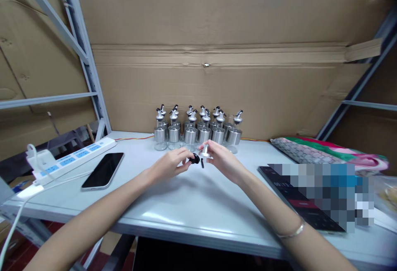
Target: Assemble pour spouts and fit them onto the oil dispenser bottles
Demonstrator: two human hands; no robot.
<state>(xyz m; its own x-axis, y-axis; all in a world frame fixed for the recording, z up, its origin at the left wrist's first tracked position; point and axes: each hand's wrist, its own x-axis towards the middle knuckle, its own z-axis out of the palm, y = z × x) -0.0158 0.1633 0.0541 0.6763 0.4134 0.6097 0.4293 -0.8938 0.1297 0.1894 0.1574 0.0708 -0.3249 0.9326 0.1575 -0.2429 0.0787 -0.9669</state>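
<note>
Pinched in the left hand (170, 164) is a small black cap (195, 159), while a silver spout (205, 152) is gripped by the fingers of the right hand (223, 161); both parts are held just apart above the middle of the table (186, 205), near its back edge. Behind the hands, a cluster of bottles (198, 132) is stood along the back edge, a phone (104, 170) and a power strip (72, 157) are laid toward the left edge, and a dark tablet (297, 198) toward the right.

A pixelated patch (335, 192) hides the table's (198, 205) right side.
</note>
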